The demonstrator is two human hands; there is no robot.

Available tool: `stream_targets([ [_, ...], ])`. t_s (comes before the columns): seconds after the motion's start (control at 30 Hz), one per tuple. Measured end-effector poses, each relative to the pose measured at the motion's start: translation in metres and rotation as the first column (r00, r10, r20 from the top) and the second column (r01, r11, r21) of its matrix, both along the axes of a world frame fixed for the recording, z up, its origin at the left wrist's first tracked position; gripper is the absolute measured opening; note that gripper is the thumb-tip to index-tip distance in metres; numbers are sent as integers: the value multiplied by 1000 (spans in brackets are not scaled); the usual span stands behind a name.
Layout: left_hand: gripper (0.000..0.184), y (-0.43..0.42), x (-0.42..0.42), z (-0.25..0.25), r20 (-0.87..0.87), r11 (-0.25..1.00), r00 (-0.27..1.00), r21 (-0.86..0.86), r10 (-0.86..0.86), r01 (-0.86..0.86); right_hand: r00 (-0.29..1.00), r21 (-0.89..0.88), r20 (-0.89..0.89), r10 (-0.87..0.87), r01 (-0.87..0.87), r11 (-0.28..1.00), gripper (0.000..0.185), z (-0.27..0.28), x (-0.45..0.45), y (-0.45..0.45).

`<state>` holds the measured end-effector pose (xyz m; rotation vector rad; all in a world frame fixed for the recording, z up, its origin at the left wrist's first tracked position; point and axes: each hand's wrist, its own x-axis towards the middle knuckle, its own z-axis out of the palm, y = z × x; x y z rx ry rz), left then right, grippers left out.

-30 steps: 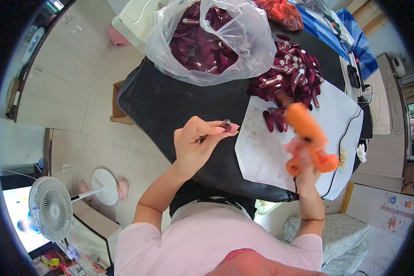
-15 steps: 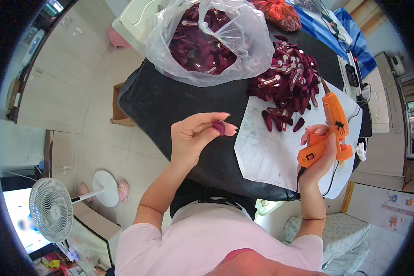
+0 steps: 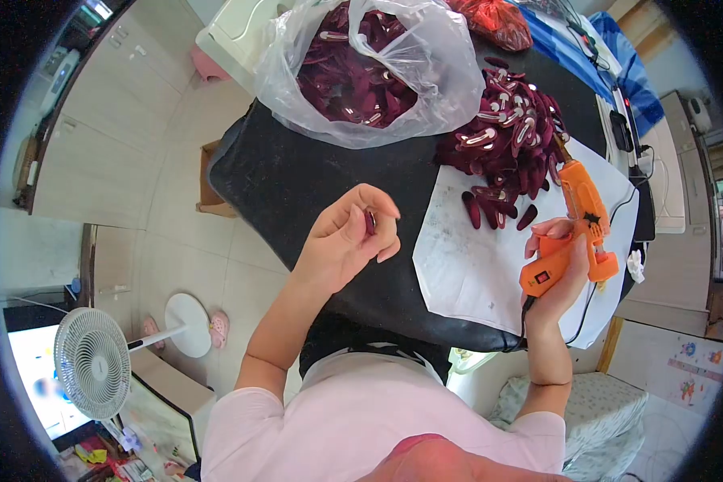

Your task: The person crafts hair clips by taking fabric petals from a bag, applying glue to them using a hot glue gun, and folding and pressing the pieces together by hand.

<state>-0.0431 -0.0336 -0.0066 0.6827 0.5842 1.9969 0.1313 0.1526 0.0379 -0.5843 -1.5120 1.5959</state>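
My left hand [image 3: 341, 241] pinches a small burgundy hair clip [image 3: 369, 223] between thumb and fingers, above the black table [image 3: 329, 177]. Wrapped round the handle of an orange glue gun [image 3: 584, 197] is my right hand [image 3: 564, 285]. The gun's nozzle points away from me, close to the right edge of a heap of burgundy snap hair clips [image 3: 502, 136]. Several loose clips lie at the heap's near side, on a white paper sheet [image 3: 466, 269] under the gun.
A clear plastic bag [image 3: 450, 88] full of similar clips stands at the table's far side. Beyond it sits a red bag [image 3: 498, 22]. A cord trails from the gun. On the floor to the left stands a white fan [image 3: 94, 363].
My left hand has turned and its fingers have curled in, so the clip now shows edge-on. The right hand and glue gun have barely moved.
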Motion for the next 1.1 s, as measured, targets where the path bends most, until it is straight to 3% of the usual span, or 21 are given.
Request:
stream_targets([
  [0.33,26,1,-1,-3,25,998,998,24,-54,53,999,1,48,17,-17,1000,38,-1,1,-1],
  [0.73,28,4,-2,-7,-91,999,995,6,49,-49,997,-9,40,66,-66,998,38,-1,3,-1],
  [0.93,30,5,-3,-5,76,999,997,33,23,-25,995,-1,39,93,-93,996,37,-2,4,0],
  [1.03,12,6,-8,-11,229,971,967,231,-114,60,995,-19,84,59,-57,998,33,3,1,-5],
  [1.1,24,3,-8,-5,343,960,922,266,-180,88,994,-11,89,67,-66,998,34,2,1,-4],
])
